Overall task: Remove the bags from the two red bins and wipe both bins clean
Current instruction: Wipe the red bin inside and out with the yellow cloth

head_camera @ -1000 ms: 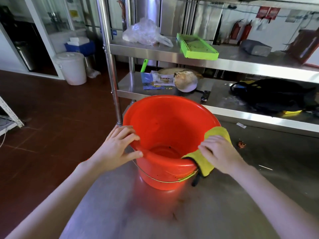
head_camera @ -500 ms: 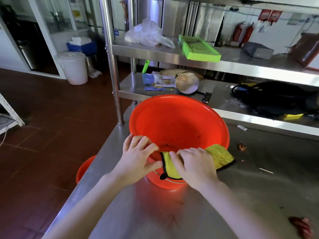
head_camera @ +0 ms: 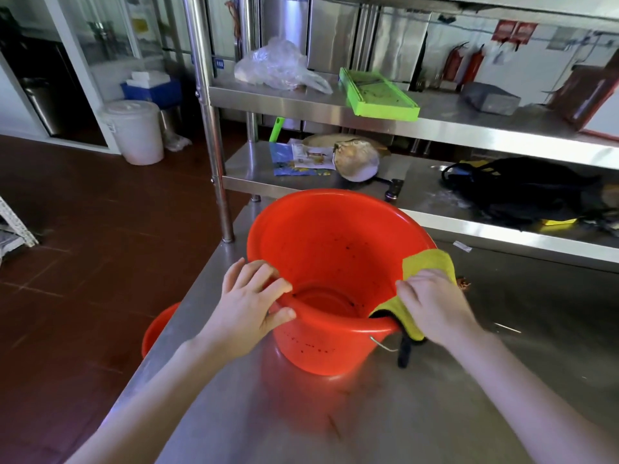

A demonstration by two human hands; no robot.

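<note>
A red bin (head_camera: 328, 249) stands on the steel table (head_camera: 402, 413), tilted slightly toward me, with dark specks on its inner wall and outside. My left hand (head_camera: 251, 306) grips the near left rim, thumb on the outside. My right hand (head_camera: 432, 306) presses a yellow cloth (head_camera: 425, 262) over the right rim, its fingers curled round cloth and rim. A black edge of the cloth hangs down outside the bin. A second red bin (head_camera: 157, 326) shows partly on the floor, left of the table.
A steel shelf rack (head_camera: 435, 118) rises behind the bin with a clear plastic bag (head_camera: 278, 65), a green tray (head_camera: 378, 95), a black bag (head_camera: 522, 189) and papers. A white pail (head_camera: 135, 130) stands on the floor at the left. A crumb (head_camera: 464, 283) lies beside the cloth.
The cloth and my right hand slid from the near front rim round to the right rim. My left hand shifted left along the rim. The bin sits more upright than before.
</note>
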